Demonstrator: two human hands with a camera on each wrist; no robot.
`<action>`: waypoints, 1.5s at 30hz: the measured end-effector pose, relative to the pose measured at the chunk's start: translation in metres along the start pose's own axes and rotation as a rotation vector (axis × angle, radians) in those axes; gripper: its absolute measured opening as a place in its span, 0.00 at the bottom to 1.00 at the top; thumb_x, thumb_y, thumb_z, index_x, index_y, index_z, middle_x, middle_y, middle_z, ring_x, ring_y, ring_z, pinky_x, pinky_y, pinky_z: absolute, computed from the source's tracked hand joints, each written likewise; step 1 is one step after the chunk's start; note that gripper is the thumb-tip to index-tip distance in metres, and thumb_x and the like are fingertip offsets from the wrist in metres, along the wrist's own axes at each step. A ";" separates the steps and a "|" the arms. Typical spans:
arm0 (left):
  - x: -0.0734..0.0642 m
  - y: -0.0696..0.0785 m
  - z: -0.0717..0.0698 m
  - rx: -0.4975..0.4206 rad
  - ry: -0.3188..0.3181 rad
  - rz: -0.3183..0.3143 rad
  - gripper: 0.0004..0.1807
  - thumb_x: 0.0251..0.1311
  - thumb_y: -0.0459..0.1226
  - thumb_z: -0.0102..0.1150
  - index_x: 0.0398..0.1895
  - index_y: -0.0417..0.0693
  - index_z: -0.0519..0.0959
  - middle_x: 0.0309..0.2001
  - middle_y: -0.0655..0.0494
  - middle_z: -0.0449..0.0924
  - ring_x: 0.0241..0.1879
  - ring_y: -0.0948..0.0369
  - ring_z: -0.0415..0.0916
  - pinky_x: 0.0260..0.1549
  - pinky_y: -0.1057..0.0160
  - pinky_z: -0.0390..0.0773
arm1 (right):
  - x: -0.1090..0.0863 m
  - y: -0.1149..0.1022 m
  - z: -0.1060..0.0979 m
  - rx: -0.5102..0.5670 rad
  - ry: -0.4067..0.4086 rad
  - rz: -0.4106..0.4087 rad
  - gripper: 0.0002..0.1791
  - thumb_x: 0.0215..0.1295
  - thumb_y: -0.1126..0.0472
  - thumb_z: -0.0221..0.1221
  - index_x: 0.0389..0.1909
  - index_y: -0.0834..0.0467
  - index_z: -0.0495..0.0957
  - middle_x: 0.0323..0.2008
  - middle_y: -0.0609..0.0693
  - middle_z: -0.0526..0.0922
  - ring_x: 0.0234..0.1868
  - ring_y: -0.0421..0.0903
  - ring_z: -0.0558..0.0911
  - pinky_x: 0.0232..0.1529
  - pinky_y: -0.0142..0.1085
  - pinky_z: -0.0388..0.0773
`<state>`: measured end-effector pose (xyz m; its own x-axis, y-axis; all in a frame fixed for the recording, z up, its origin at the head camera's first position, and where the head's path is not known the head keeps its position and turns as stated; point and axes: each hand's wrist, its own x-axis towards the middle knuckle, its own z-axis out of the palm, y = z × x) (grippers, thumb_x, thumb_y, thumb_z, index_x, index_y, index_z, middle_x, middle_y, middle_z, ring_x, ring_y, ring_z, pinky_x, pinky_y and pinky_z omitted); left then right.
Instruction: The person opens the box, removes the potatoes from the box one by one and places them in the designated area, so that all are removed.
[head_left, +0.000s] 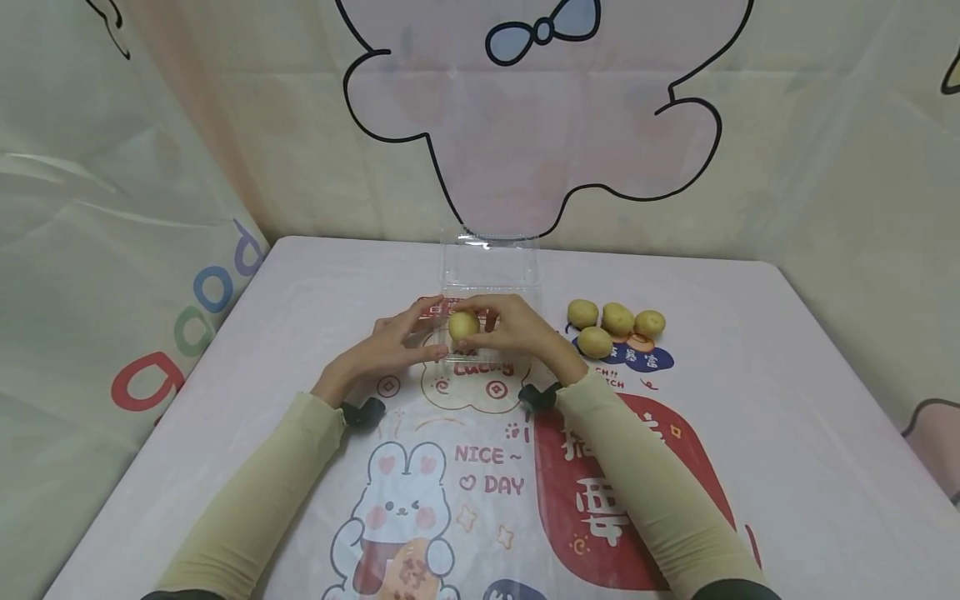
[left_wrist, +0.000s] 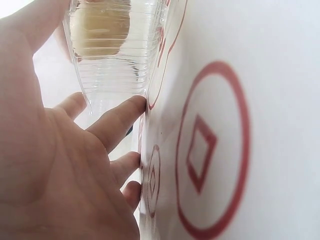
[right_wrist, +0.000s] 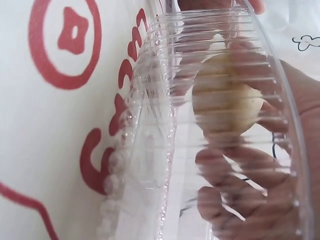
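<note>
My right hand (head_left: 510, 323) pinches a small yellow potato (head_left: 463, 326) between thumb and fingers, inside the base of a clear plastic clamshell box (head_left: 531, 296). In the right wrist view the potato (right_wrist: 225, 97) shows blurred through the ribbed wall (right_wrist: 235, 145). My left hand (head_left: 390, 340) lies at the box's left side, thumb toward the near corner and fingers spread toward the far one. In the left wrist view its fingers (left_wrist: 117, 122) are fairly straight, by the box wall and the tabletop. Whether the potato touches the box floor, I cannot tell.
Several more potatoes (head_left: 617, 320) sit in a group to the right of the box. The box's lid (head_left: 491, 265) stands open at the back. A printed white cloth (head_left: 300, 500) covers the table, with a curtain (head_left: 622, 133) behind and another at left.
</note>
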<state>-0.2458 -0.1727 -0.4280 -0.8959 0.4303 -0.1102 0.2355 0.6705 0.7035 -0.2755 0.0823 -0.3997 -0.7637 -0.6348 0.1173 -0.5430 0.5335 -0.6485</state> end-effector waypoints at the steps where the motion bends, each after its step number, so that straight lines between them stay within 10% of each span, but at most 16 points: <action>1: 0.000 0.000 0.000 0.000 -0.001 0.000 0.49 0.62 0.65 0.59 0.80 0.78 0.44 0.79 0.54 0.60 0.82 0.46 0.42 0.74 0.38 0.43 | -0.001 0.000 0.000 0.007 0.005 -0.001 0.33 0.58 0.53 0.74 0.65 0.51 0.78 0.57 0.47 0.85 0.40 0.48 0.81 0.41 0.36 0.80; 45: 0.000 0.002 -0.001 0.019 -0.012 0.023 0.50 0.63 0.64 0.59 0.82 0.73 0.42 0.78 0.51 0.62 0.82 0.45 0.45 0.74 0.37 0.42 | -0.037 0.011 -0.022 0.052 0.201 -0.063 0.31 0.58 0.52 0.74 0.64 0.50 0.80 0.52 0.48 0.84 0.31 0.45 0.75 0.30 0.35 0.71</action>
<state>-0.2455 -0.1723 -0.4257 -0.8858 0.4524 -0.1028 0.2628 0.6719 0.6925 -0.2612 0.1239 -0.3940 -0.7859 -0.5390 0.3031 -0.5772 0.4636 -0.6722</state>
